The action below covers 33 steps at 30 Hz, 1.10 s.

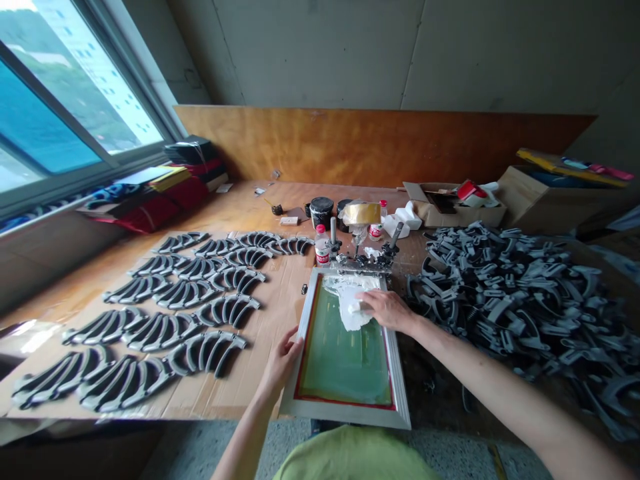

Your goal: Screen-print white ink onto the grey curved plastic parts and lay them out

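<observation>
Standing in the room, I observe a person in a green shirt (355,457) at a brown wooden workbench (235,200), both forearms extended forward over it. The left hand (286,357) is at the left rail of a rectangular silver metal frame (403,408) with a green mesh panel (345,360), its fingers bent against the outer edge; whether it grips or merely braces the rail I cannot tell, the underside being hidden. The right hand (387,310) reaches in across the frame's right rail, wrist slightly bent, knuckles up, fingers pointing left and drawn together on a thin white crumpled sheet (353,317), cloth or paper, which they hold against the mesh's upper part. The frame lies in front of the person, its far end at a metal clamp assembly (360,265). A clear bottle with a red cap (321,247) stands just beside that assembly, on its left. To the left, curved grey-and-black parts (160,323) lie in rows on flat brown cardboard (220,393); to the right, a loose heap of similar grey-and-black pieces (520,300) sits near the right forearm.
</observation>
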Motion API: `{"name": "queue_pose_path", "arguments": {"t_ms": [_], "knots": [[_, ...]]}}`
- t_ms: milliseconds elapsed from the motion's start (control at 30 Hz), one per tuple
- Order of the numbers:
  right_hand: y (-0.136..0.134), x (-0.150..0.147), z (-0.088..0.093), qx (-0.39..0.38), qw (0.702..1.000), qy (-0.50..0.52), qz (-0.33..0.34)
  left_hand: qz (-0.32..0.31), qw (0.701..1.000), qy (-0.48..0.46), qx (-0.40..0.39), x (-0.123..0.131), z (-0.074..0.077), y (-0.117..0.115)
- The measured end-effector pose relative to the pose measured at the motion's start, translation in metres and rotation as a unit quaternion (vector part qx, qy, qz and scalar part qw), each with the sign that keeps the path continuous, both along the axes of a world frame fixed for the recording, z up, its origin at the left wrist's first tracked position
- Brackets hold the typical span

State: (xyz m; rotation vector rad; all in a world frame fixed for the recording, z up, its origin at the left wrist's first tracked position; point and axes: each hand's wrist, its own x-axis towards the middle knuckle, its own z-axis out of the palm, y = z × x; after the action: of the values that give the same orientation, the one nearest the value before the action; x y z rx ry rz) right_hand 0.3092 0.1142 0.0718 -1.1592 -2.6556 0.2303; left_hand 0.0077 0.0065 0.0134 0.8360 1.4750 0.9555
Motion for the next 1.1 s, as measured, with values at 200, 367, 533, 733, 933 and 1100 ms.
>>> {"name": "queue_pose_path", "arguments": {"t_ms": [200, 367, 533, 733, 933, 1100], "knots": [[0.073, -0.01, 0.044, 0.02, 0.984, -0.047, -0.171, -0.022, 0.998, -0.051, -0.005, -0.009, 0.064, 0.006], [0.062, 0.043, 0.04, 0.095, 0.937, 0.105, -0.319, 0.007, 0.993, -0.051, 0.107, -0.006, 0.116, 0.039], [0.005, 0.061, -0.03, -0.055, 0.952, 0.12, -0.274, 0.02, 0.97, -0.108, 0.218, 0.013, 0.159, 0.093], [-0.028, 0.018, -0.061, -0.056, 0.977, 0.092, -0.183, 0.073, 0.974, -0.105, 0.188, 0.033, 0.144, 0.087], [-0.082, -0.034, -0.033, -0.026, 0.984, 0.136, -0.112, -0.115, 0.983, -0.094, -0.11, 0.08, 0.044, 0.01], [-0.096, 0.021, -0.041, -0.06, 0.987, 0.026, -0.148, -0.074, 0.989, 0.084, -0.1, 0.03, -0.007, 0.025]]}}
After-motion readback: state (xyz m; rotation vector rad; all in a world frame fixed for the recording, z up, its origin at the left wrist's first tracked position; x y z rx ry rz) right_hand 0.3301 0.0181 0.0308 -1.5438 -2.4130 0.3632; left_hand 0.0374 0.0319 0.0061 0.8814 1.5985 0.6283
